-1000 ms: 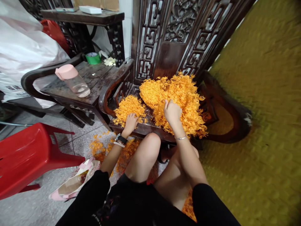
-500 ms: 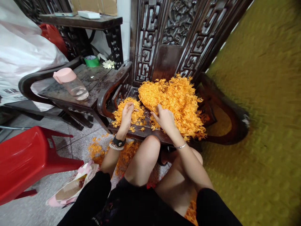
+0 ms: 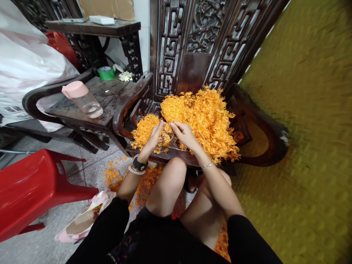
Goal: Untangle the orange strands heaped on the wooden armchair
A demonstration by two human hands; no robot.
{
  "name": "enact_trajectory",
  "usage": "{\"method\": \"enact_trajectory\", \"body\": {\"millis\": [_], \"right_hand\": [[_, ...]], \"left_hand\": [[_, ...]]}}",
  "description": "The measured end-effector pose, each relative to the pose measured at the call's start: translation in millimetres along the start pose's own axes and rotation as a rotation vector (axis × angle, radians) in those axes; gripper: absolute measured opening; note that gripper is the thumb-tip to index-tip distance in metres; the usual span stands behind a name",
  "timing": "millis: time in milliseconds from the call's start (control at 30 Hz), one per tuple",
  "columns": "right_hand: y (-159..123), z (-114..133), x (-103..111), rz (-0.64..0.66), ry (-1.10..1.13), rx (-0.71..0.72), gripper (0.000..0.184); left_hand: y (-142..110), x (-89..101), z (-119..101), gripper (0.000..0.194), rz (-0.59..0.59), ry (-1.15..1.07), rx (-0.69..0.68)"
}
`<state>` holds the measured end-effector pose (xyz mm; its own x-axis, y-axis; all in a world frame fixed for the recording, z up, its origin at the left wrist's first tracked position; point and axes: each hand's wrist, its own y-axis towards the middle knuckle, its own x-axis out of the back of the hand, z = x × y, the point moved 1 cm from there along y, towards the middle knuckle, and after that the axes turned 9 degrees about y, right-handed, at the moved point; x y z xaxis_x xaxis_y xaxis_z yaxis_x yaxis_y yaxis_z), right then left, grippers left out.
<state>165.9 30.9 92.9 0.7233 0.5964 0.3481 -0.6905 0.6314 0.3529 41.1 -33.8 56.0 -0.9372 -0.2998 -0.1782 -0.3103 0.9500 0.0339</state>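
Note:
A large heap of orange, frilly, branched pieces [image 3: 209,121] covers much of the dark carved wooden chair's seat [image 3: 176,153]. To its left lies a smaller orange pile [image 3: 144,128]. My left hand [image 3: 154,137] is over the right side of that small pile, fingers drawn together. My right hand [image 3: 184,135] pinches at the near left edge of the large heap. The fingertips of both hands come close together around a small orange branched piece [image 3: 169,136]. Its exact shape is partly hidden by the fingers.
A pink-lidded water bottle [image 3: 84,101] and green tape roll [image 3: 106,73] stand on a side table at left. A red plastic stool [image 3: 49,183] and a paper bag [image 3: 85,220] are on the floor, where orange bits [image 3: 147,179] lie scattered.
My right hand has moved left, away from the large heap, and its fingertips have closed. My left hand has shifted right and turned, so the hands are nearer each other.

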Motion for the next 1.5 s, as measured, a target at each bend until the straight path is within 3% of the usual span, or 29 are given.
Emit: {"method": "enact_trajectory", "body": {"millis": [133,267,433,533,600,667,733,800,867,933,1033,1100,1233,1333,1433,1500], "right_hand": [[1,-4,-3,-0.046,0.041,-0.035,0.048],[6,-3,-5,-0.235,0.188,-0.052,0.053],[6,15,-18,-0.481,0.263,-0.052,0.055],[6,25,-20,-0.563,0.285,-0.067,0.054],[10,26,-1,-0.657,0.337,-0.075,0.051],[12,24,39,-0.841,0.388,-0.091,0.047],[9,20,86,-0.972,0.397,-0.134,0.046],[-1,18,120,-1.042,0.311,-0.045,0.044],[-16,19,127,-0.931,0.194,0.004,0.046],[-35,25,113,-0.776,0.081,-0.003,0.047],[-67,41,87,-0.65,-0.053,-0.033,0.045],[-88,55,82,-0.618,-0.09,-0.062,0.04],[-130,81,94,-0.611,-0.148,-0.127,0.036],[-152,94,99,-0.615,-0.185,-0.137,0.034],[-161,98,94,-0.582,-0.207,-0.13,0.035],[-160,97,87,-0.507,-0.209,-0.127,0.036]], "left_hand": [[1,-4.1,-4,0.035,0.119,0.136,0.004],[-2,-12.1,-9,0.04,0.085,0.109,0.057],[-7,-25.6,-18,0.047,0.025,0.232,-0.107],[-15,-32.8,-25,0.048,-0.024,0.326,-0.219],[-28,-32.4,-30,0.048,-0.013,0.306,-0.236],[-46,-23.6,-33,0.048,0.004,0.224,-0.199],[-61,-6.1,-35,0.048,-0.038,0.179,-0.164],[-62,15.9,-34,0.045,-0.117,0.285,-0.196],[-43,36.1,-30,0.036,-0.206,0.536,-0.275],[-10,50.1,-21,0.018,-0.298,0.823,-0.316],[37,59.5,3,0.014,-0.401,1.106,-0.22],[53,61.3,20,0.019,-0.443,1.182,-0.157],[54,66.7,38,0.025,-0.476,1.169,-0.112],[50,66.6,35,0.023,-0.474,1.122,-0.083],[34,41.0,13,0.029,-0.401,1.058,-0.139],[10,5.2,-11,0.035,-0.235,0.994,-0.256]]}}
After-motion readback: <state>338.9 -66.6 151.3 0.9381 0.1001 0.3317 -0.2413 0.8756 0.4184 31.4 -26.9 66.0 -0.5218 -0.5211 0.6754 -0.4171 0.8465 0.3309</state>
